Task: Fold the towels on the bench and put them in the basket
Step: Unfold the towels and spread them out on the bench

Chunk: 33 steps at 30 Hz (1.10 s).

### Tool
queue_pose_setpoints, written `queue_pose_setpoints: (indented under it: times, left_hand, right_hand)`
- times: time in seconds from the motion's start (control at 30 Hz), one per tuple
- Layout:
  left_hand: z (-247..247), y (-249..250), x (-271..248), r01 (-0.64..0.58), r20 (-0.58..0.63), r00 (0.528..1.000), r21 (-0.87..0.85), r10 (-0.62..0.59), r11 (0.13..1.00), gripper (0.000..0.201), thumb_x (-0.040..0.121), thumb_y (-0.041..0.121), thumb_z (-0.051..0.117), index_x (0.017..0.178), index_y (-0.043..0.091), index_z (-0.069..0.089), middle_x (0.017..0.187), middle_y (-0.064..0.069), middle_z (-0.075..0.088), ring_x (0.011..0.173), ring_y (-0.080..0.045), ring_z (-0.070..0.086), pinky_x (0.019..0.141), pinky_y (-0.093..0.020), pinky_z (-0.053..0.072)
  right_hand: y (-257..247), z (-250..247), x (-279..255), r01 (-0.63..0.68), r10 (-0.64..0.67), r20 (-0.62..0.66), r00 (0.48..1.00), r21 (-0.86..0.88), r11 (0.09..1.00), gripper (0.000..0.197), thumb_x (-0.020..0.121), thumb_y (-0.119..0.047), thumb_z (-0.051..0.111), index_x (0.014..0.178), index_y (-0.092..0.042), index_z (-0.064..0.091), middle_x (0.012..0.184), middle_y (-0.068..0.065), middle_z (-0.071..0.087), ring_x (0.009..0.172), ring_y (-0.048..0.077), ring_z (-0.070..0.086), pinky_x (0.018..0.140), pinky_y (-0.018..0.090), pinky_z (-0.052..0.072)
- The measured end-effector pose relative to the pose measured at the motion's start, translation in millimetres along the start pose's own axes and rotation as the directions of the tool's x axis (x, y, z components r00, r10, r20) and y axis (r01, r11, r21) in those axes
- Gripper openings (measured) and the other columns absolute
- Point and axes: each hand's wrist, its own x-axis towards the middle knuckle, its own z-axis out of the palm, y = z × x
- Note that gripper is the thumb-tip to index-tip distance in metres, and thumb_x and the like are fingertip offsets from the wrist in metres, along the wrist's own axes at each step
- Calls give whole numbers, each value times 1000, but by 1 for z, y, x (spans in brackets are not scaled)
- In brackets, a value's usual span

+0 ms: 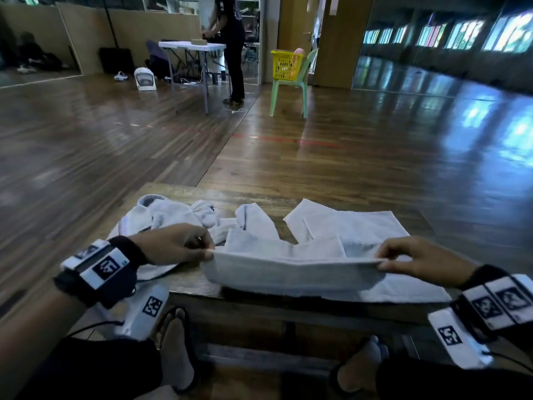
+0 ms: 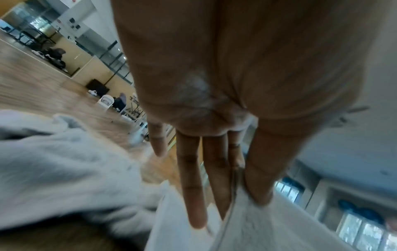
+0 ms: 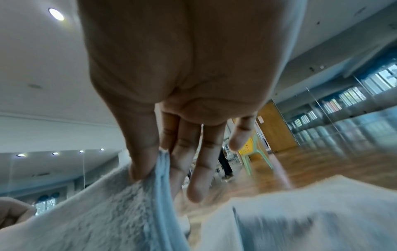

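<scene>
Pinching towel (image 1: 291, 272) corners, both hands (image 1: 173, 243)

Head view: dim hall, daylight from windows (image 1: 464, 34) far right, blue glare on floor (image 1: 490, 131) | edges bowed, corners dark | wrist views: towel (image 3: 103, 219) and floor motion-blurred, ceiling lamp (image 3: 56, 14) bright at left

The head camera looks down and forward over the bench (image 1: 184, 197), while each wrist camera peers closely along its palm at the pinched towel (image 1: 294, 272), shared by all.
</scene>
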Motion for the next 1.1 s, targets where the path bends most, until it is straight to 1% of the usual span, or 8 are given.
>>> queue_pose_setpoints:
  times: [0.1,0.17,0.23,0.33,0.53,0.67,0.8,1.1]
  left_hand:
    - [20,-20,15,78,62,995,66,-83,995,27,81,52,59,92,28,57,97,6,68,90,-9,63,85,-28,50]
    - [28,-28,27,122,66,989,121,-131,985,9,88,35,60,93,30,55,99,7,68,92,-9,62,87,-26,48]
    - [32,-37,42,131,13,991,183,-136,974,9,89,34,59,96,29,57,100,6,68,91,-9,61,85,-26,47]
    - [34,-50,68,148,-106,987,277,-123,949,11,88,31,60,98,25,60,100,3,67,86,-10,56,79,-24,44]
    - [30,-78,110,168,-253,962,256,-102,952,15,85,17,62,99,20,62,100,-1,66,96,-21,61,83,-40,50]
    - [33,-88,127,173,-214,970,270,-117,947,18,86,21,59,103,20,62,105,-2,65,99,-22,59,85,-43,49]
    - [37,-83,139,172,-179,975,254,-128,952,16,90,22,57,104,14,61,107,-7,66,101,-23,59,88,-37,47]
    - [35,-80,138,188,-213,966,185,-148,965,16,85,22,65,98,12,67,98,-3,68,94,-18,62,84,-30,48]
  right_hand:
    - [20,19,13,-45,44,48,998,29,999,62,57,-86,49,83,-33,66,83,-13,69,80,5,62,73,19,47]
    - [24,26,25,-88,88,69,994,-3,996,38,69,-69,59,80,-33,65,83,-11,69,80,5,61,70,18,45]
    - [30,30,40,-121,122,95,988,-20,992,3,85,-35,64,83,-33,62,84,-4,69,80,6,60,70,18,44]
    - [40,32,66,-143,143,52,988,-12,990,12,89,-20,60,84,-30,60,85,-2,67,80,6,60,72,25,46]
    - [51,36,117,-159,156,-48,987,-82,984,5,88,-20,60,91,-25,61,95,-2,65,93,17,59,88,36,46]
    - [59,45,140,-209,217,19,976,-201,957,6,88,-25,59,93,-28,61,105,0,61,103,18,55,92,38,41]
    - [55,50,148,-241,263,61,963,-244,939,20,90,-24,57,105,-16,66,113,2,64,107,19,56,88,30,38]
    - [49,49,143,-309,321,-25,947,-348,885,16,88,-35,59,97,-27,69,110,-5,67,107,15,57,94,37,29]
